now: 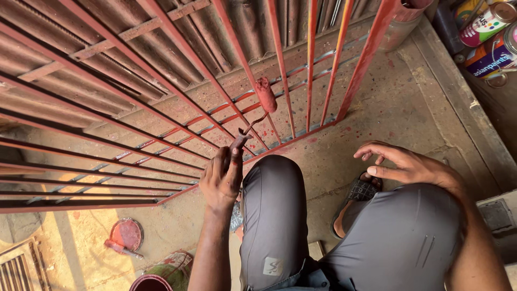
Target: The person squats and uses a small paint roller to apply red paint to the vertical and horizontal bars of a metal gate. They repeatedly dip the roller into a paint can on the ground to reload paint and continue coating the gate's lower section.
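My left hand (222,178) is shut on the handle of a small paint roller (265,95). Its red-soaked sleeve rests against a slanted bar of the red metal grille (334,70) in front of me. My right hand (405,164) hovers open over my right knee, fingers spread, holding nothing. I am squatting in grey trousers, with a sandalled foot (360,191) showing between my knees.
Paint cans (487,37) stand at the top right on a concrete ledge. A red paint lid with a small brush (125,237) lies on the floor at lower left, near a bucket rim (152,283). Corrugated sheets lie behind the grille.
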